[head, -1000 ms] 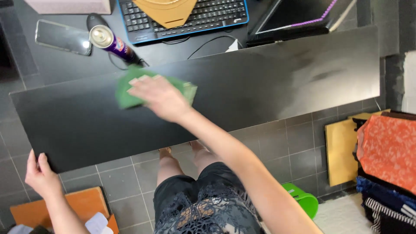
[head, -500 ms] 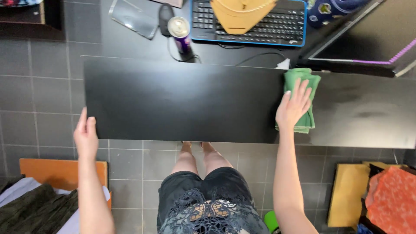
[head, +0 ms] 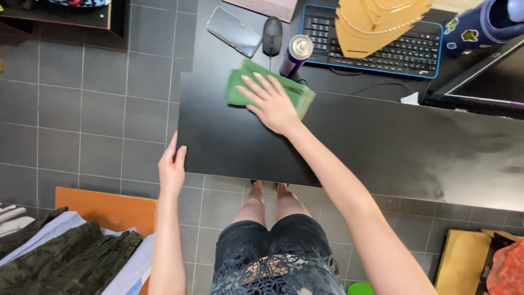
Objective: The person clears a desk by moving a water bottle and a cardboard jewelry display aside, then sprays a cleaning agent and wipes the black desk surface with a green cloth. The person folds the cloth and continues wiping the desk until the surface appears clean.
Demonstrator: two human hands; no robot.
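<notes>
A long black board [head: 382, 147] lies across in front of me, its far edge on a dark desk. My right hand [head: 271, 102] presses flat on a folded green cloth [head: 240, 87] near the board's far left corner. My left hand [head: 172, 168] grips the board's near left corner, thumb on top. A purple spray can [head: 295, 55] stands just beyond the cloth.
On the desk are a phone [head: 234, 31], a mouse [head: 272, 28], a blue-edged keyboard [head: 406, 52] with a tan cardboard stand [head: 376, 24] on it, and a monitor [head: 480, 82]. Grey tiled floor below; folded clothes on an orange box [head: 103, 210] at lower left.
My right hand has swept the green cloth from the board's middle-right back to its left end. My left hand keeps its hold on the left corner.
</notes>
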